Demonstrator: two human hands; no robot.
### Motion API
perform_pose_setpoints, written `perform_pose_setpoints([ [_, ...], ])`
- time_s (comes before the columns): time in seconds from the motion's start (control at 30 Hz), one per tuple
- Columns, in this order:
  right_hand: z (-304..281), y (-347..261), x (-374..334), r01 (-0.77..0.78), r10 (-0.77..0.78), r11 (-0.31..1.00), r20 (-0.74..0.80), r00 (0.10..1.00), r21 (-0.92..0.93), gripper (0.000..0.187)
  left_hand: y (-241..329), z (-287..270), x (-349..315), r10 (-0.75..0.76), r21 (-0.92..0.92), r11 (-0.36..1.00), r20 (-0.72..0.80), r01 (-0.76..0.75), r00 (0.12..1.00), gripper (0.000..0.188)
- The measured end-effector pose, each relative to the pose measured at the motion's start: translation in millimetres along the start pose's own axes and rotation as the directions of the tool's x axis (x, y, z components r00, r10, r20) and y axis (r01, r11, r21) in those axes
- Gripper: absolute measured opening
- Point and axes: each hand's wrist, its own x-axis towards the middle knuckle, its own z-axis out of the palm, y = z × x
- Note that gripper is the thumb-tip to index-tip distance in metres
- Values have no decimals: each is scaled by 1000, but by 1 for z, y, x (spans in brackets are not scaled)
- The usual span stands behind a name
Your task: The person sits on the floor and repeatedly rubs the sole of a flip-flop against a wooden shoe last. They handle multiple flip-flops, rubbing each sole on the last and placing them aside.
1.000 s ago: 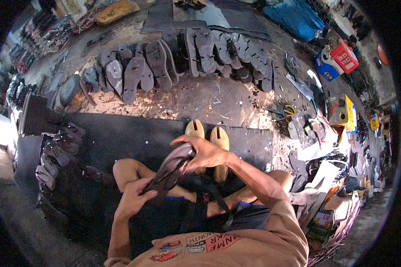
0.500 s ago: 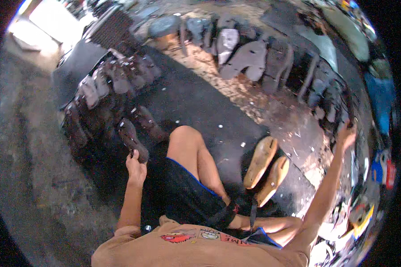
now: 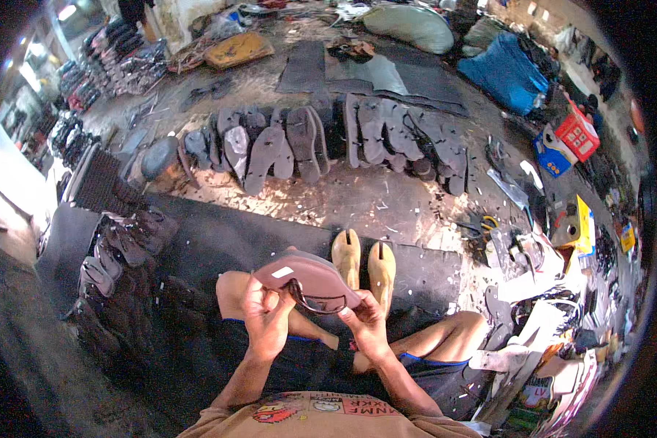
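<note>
Above my lap I hold a brown sandal (image 3: 310,271), a flat sole with a small white patch and dark straps. My left hand (image 3: 266,321) grips its left end, fingers mostly behind it. My right hand (image 3: 366,321) pinches the other end, near where the strap meets the sole. Just beyond stand two yellowish foot-shaped lasts, a left one (image 3: 347,255) and a right one (image 3: 381,274), each with a slot at its toe. The sandal lies partly in front of my left knee.
Several dark sandals (image 3: 128,241) are piled on the left. Across the front runs a row of grey soles (image 3: 269,157) on the floor, beyond a black mat (image 3: 204,226). Scraps, boxes and a red crate (image 3: 578,135) crowd the right side.
My left hand has come from the sandal pile on the left, and my right hand from far right. Both now meet on one sandal over my lap. The view has turned rightward.
</note>
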Motion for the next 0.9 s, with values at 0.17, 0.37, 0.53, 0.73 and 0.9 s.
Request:
perform_pose_setpoints([
  [0.17,20,-122,19,484,-466,678,186,865,-553,57,6,7,-11,-7,344,927,404,-145,915,38],
  [0.37,3,-135,-2,523,-444,609,290,848,-597,48,4,53,-28,281,587,660,387,-469,878,55],
  [0.53,2,-149,-2,534,-452,668,288,844,-518,62,2,53,-26,312,551,621,479,-557,821,44],
  [0.73,-11,-143,-1,544,-407,702,368,836,-459,63,7,57,-25,274,484,700,497,-525,823,42],
  [0.9,-19,-137,-4,534,-392,700,370,842,-474,51,7,55,-15,230,361,771,610,-525,758,41],
])
